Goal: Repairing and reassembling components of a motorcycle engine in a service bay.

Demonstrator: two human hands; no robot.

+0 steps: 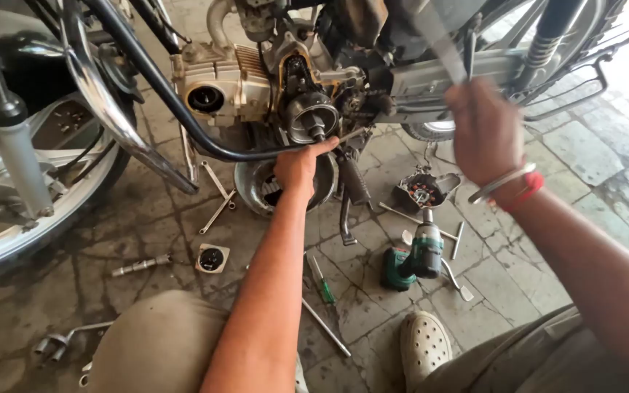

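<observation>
head view, left hand (298, 166) pinching a thin metal rod (349, 135) against the motorcycle engine (256, 80), right hand (485, 131) raised and blurred, grip unclear, green cordless drill (416, 258) on the stone floor (147, 218) between the arms

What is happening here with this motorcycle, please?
A person sits on the paved floor beside a motorcycle engine whose side is open. The left hand holds a thin tool against the exposed round part. The right hand is raised and blurred; whether it holds anything is unclear. On the floor lie a green drill, a screwdriver, wrenches and a removed cover.
</observation>
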